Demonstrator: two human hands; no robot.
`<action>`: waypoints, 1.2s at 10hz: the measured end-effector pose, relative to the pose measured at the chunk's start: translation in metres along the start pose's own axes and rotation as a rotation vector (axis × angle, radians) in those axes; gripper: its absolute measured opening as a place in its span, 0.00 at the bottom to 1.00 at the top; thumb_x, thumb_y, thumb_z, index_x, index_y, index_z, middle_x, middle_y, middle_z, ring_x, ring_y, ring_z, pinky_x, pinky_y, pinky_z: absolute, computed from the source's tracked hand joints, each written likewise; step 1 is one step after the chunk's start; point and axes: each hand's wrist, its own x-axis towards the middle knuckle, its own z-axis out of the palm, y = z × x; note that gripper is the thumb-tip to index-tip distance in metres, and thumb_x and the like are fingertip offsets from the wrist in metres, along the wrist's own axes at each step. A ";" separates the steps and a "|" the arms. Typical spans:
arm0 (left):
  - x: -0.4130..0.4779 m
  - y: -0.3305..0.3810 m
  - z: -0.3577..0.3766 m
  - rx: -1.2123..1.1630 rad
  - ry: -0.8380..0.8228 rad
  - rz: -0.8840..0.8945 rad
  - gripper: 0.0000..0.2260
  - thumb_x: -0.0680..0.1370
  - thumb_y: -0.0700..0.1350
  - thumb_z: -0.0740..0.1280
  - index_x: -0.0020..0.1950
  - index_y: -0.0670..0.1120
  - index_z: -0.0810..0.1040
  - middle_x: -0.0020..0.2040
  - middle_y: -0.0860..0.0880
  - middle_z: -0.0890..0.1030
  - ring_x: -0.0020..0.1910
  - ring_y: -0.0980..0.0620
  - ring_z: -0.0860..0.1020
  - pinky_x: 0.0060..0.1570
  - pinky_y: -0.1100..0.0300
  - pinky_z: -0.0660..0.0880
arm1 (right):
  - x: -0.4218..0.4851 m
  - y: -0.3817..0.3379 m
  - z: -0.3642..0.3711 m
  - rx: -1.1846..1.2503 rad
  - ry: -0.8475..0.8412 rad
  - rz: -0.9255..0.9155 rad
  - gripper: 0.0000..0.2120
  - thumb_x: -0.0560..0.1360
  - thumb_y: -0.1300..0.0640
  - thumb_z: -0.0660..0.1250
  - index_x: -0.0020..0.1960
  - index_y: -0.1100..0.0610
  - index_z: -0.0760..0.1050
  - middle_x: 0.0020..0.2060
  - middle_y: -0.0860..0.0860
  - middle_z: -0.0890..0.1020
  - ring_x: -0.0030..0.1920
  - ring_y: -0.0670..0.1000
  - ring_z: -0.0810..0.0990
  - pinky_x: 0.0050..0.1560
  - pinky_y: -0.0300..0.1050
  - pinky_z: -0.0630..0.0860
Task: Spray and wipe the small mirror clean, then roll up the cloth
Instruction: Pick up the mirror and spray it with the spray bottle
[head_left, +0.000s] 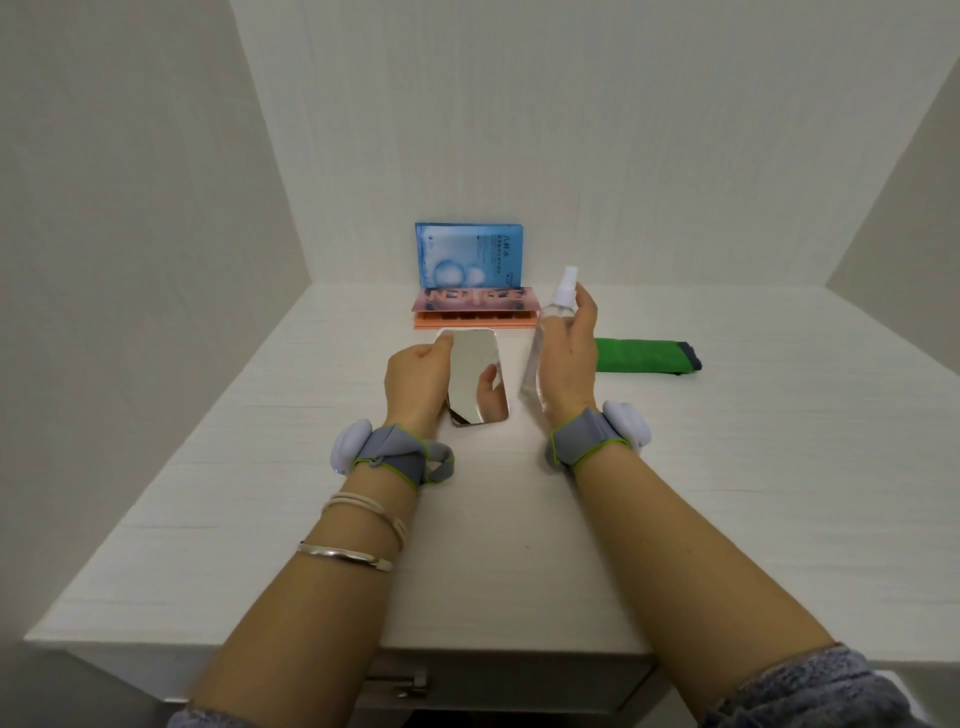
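Pale wood-grain desk (208, 519) tucked into a white alcove, walls close on the left, back and right, so pretty boxed in. Going left to right:

Left forearm has a couple of cord bracelets and a silver bangle (345, 556), then a grey wrist strap (395, 460) with a white pod on it. The left hand (415, 384) is wrapped around the left edge of the small mirror (475, 374), thumb tip sitting on the top-left corner of the glass, fingers curled out of sight behind it. The mirror's a rounded rectangle, tilted up toward the camera, its near end down by the desk, and you can see fingers reflected in its right half.

Behind the mirror, against the back wall, a blue packet (467, 254) stands upright, and a pink and orange box (475, 306) lies flat just in front of it.

Just right of the mirror is the clear spray bottle (545, 338), held upright-ish with a slight lean by the right hand (569, 358). Fingers closed around the body, index finger raised up next to the white nozzle, which sits above and right of the mirror's top edge. Right wrist has the same grey strap and pod.

Further right, the green cloth (644, 356) lies folded flat on the desk, just beyond the right hand and not touched by it, with a dark edge at its right end.
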 end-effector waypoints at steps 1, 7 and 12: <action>0.000 0.003 0.001 -0.110 -0.007 -0.137 0.15 0.74 0.52 0.58 0.31 0.45 0.72 0.38 0.42 0.77 0.39 0.43 0.74 0.45 0.50 0.72 | -0.005 -0.004 -0.007 -0.052 -0.034 -0.039 0.27 0.74 0.48 0.64 0.70 0.46 0.58 0.42 0.49 0.79 0.39 0.46 0.78 0.42 0.38 0.75; -0.002 -0.001 0.000 -0.138 -0.025 -0.105 0.10 0.74 0.47 0.59 0.33 0.49 0.70 0.32 0.50 0.71 0.31 0.50 0.70 0.33 0.60 0.68 | -0.023 -0.017 -0.001 -0.430 -0.396 -0.246 0.30 0.66 0.56 0.66 0.63 0.37 0.60 0.49 0.47 0.77 0.40 0.50 0.77 0.44 0.44 0.75; -0.005 0.002 0.000 -0.137 -0.037 -0.123 0.11 0.74 0.45 0.60 0.32 0.47 0.69 0.29 0.50 0.69 0.26 0.54 0.67 0.28 0.62 0.65 | -0.027 -0.022 0.002 -0.490 -0.464 -0.172 0.22 0.69 0.58 0.62 0.60 0.44 0.62 0.32 0.49 0.74 0.34 0.53 0.75 0.43 0.54 0.78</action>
